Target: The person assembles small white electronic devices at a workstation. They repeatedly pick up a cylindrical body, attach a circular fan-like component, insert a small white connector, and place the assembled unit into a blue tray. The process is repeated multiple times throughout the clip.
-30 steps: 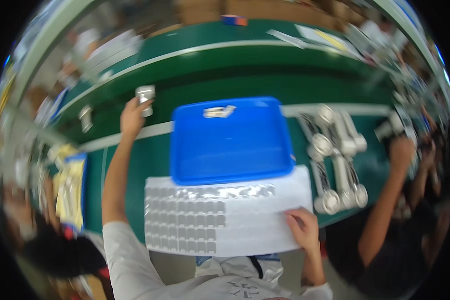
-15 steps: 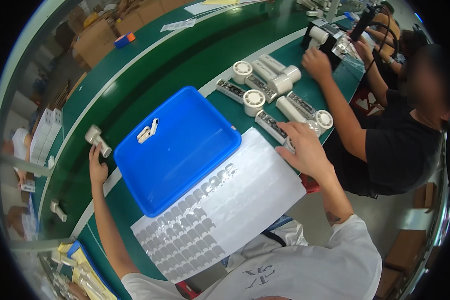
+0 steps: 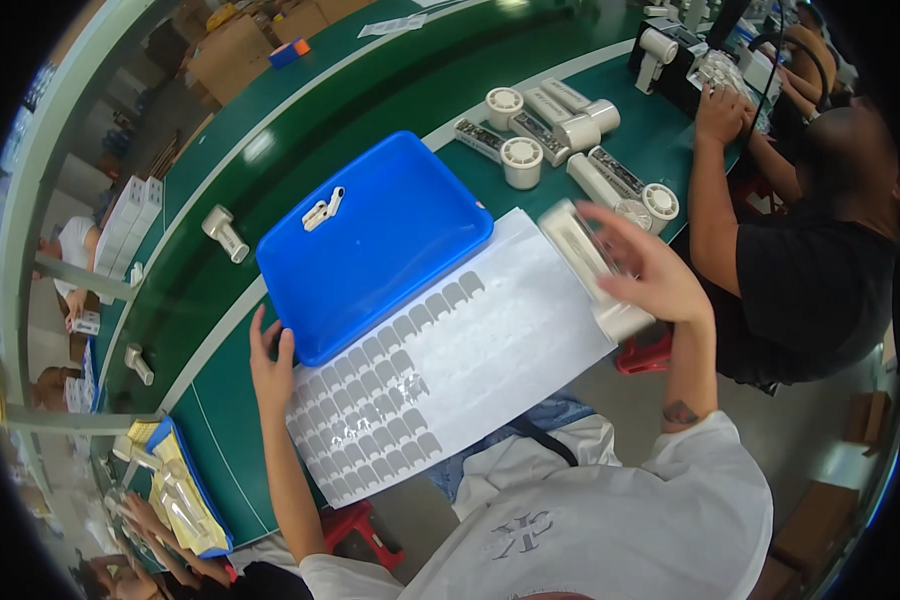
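Observation:
My right hand grips a white handheld fan above the right end of the white sheet; the fan and fingers are slightly blurred. Rows of grey rounded stickers cover the sheet's left part. At the sheet's left edge, beside the near corner of the blue tray, my left hand has its fingers apart and holds nothing. Small white plastic parts lie in the tray. Another white fan rests on the green belt beyond the tray's left side.
Several white fans, some with inner boards showing, lie on the table at the far right. A co-worker's hands work near a black fixture. A blue-rimmed bin stands at lower left, a red stool below the table.
My right hand has lifted a fan from the group and brought it over the sheet. My left hand has left the fan on the belt and come back beside the tray.

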Demonstrator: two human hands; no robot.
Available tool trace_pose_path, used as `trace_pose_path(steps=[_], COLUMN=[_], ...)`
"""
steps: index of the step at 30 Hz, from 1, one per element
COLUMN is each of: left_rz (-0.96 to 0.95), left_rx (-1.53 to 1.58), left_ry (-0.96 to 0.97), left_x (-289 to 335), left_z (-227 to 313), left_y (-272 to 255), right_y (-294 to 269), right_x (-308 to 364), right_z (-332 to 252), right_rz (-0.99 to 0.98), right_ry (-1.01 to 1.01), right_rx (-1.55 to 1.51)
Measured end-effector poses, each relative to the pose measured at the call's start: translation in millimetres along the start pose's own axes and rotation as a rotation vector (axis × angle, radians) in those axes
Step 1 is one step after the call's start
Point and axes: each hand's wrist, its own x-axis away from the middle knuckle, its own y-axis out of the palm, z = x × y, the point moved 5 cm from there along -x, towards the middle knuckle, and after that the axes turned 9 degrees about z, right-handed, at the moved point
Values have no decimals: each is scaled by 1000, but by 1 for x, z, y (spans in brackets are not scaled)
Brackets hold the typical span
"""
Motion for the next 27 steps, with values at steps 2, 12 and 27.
trace_pose_path(steps=[2, 12, 27], left_rz=[-15, -40, 74], left_rx=[-16, -68, -215], left_ry=[-35, 123, 165], left_x=[2, 3, 28], left_z=[10, 11, 16], left_y=[12, 35, 32], right_y=[8, 109, 85], right_x=[36, 95, 86], right_z=[29, 90, 66], right_rz=[-219, -865, -779], right_ry=[42, 127, 208], right_rx=[-558, -159, -298])
